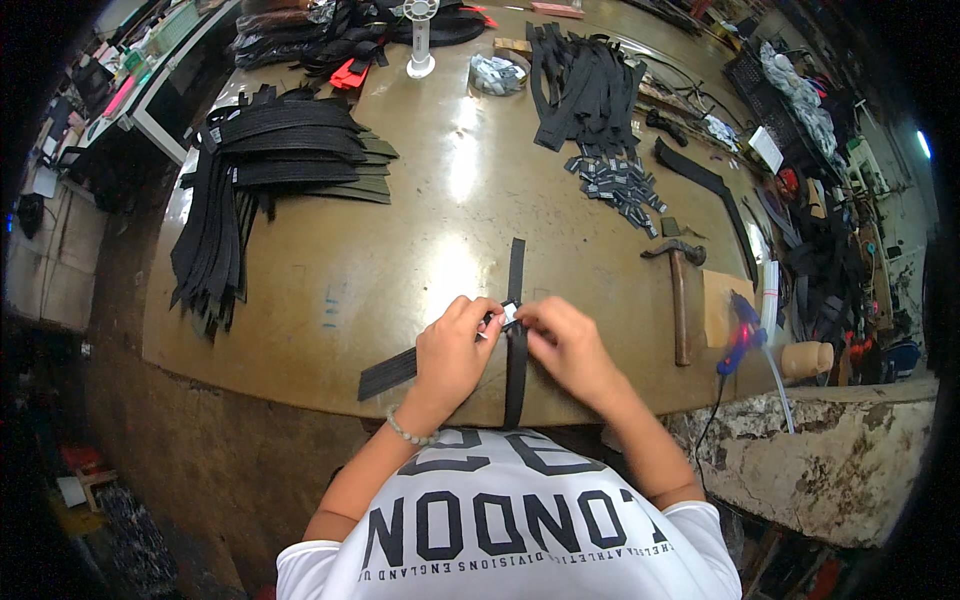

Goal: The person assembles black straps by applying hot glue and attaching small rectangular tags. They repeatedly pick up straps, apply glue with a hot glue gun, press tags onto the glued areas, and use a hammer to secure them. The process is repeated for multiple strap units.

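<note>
A narrow black strap (516,265) lies lengthwise near the table's front edge, passing under my fingertips. A small white piece (510,313), like a folded label, sits over it between my hands. My left hand (453,348) is closed, with thumb and forefinger pinching the piece from the left. At its right edge the fingers of my right hand (565,345) are bent and closed; what lies between those fingertips is mostly hidden. A second black strap end (387,374) sticks out to the left from beneath my left hand.
Black straps (280,150) are stacked at left, with more straps (580,85) at the far right above small dark tags (615,185). A hammer (681,300) and a blue glue gun (740,345) lie at right. Farther back stand a white fan (421,40) and a round container (498,75).
</note>
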Tool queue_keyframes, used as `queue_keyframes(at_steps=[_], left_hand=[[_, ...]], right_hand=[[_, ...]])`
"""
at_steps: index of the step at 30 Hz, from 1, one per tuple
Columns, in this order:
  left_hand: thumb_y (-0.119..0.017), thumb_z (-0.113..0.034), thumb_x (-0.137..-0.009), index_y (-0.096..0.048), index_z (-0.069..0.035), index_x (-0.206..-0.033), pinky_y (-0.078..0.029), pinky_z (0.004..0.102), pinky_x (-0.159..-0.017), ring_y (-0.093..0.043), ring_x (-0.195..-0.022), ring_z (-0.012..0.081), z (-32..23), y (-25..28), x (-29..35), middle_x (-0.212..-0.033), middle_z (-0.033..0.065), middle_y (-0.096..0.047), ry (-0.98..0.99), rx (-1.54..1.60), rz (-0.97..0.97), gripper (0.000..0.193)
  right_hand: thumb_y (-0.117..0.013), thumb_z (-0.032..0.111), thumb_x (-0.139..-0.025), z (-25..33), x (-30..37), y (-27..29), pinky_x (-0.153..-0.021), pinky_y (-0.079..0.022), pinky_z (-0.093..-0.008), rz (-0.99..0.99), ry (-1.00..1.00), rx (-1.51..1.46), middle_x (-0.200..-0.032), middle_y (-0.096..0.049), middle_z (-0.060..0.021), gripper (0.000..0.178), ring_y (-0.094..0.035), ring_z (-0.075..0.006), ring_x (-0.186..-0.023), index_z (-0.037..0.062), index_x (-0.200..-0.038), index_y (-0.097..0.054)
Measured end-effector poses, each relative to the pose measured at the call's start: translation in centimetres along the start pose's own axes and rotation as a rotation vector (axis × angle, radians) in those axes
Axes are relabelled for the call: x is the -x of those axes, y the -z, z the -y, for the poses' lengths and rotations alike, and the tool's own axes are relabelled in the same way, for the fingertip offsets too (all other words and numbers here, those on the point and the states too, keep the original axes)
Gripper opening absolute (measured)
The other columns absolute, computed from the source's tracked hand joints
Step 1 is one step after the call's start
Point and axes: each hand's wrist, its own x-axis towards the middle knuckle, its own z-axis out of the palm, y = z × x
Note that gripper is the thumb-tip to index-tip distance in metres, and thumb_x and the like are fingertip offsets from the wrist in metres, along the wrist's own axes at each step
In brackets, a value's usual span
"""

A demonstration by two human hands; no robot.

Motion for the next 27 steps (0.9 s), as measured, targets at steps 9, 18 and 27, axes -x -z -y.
queue_keyframes(at_steps=[9, 18, 27], left_hand=[[-0.073, -0.020, -0.086, -0.071, -0.012, -0.094, -0.050, 0.0357, -0.058, -0.065, -0.065, 0.0216, 0.4, -0.3, 0.1, -0.080, 0.0080, -0.061, 0.009, -0.015, -0.004, 0.012], [-0.068, -0.031, -0.089, -0.069, -0.017, -0.107, -0.049, 0.0385, -0.057, -0.062, -0.064, 0.0254, -0.1, -0.5, 0.5, -0.083, 0.0074, -0.058, -0.081, -0.214, -0.004, 0.023], [-0.060, -0.032, -0.095, -0.064, -0.022, -0.125, -0.049, 0.0405, -0.056, -0.062, -0.069, 0.0266, -0.7, -0.4, 0.4, -0.087, 0.0083, -0.056, -0.154, -0.348, 0.078, 0.031]], right_hand=[[-0.066, -0.006, -0.085, -4.0, -4.1, 0.2, -0.057, -0.055, -0.0241, 0.092, -0.207, -0.197, -0.090, -0.064, -0.0062, 0.013, -0.068, -0.0134, -0.066, -0.0027, -0.097, -0.070], [-0.064, -0.003, -0.082, -3.3, -6.7, 1.2, -0.060, -0.054, -0.0326, 0.297, -0.480, -0.070, -0.096, -0.069, -0.0156, 0.019, -0.069, -0.0211, -0.070, 0.0013, -0.100, -0.070], [-0.063, 0.025, -0.092, -10.5, 1.2, 8.3, -0.103, -0.039, -0.0463, -0.705, -0.382, 0.858, -0.126, -0.056, -0.0244, 0.042, -0.052, -0.0352, -0.120, -0.0004, -0.126, -0.056]])
